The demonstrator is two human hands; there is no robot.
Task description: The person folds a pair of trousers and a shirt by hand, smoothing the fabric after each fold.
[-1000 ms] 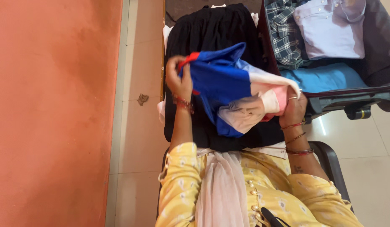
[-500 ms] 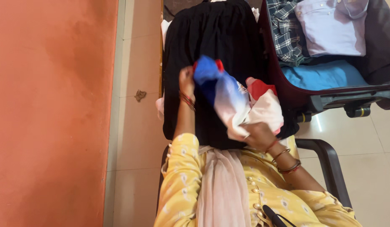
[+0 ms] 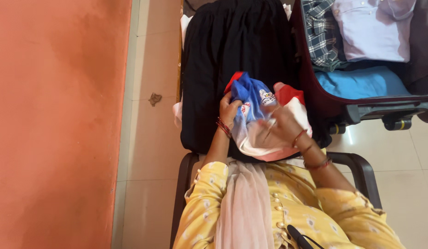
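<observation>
A blue, white and red garment (image 3: 257, 99) is bunched up in front of me, over a large black cloth (image 3: 232, 55) spread on the surface ahead. My left hand (image 3: 228, 110) grips the garment's blue end. My right hand (image 3: 281, 127) presses on its white and pink part from the right, fingers closed into the fabric. Both wrists wear red and gold bangles.
An open dark-red suitcase (image 3: 315, 92) at the right holds a checked shirt (image 3: 321, 37), a pale lilac shirt (image 3: 375, 30) and a folded blue garment (image 3: 361, 83). I sit on a dark-armed chair (image 3: 361, 170). An orange mat (image 3: 57, 124) covers the floor at left, with a small scrap (image 3: 155, 98) on the tiles.
The garment, spread wide between my hands a second ago, is now gathered into a small bundle. Both hands have come together and closer to my body.
</observation>
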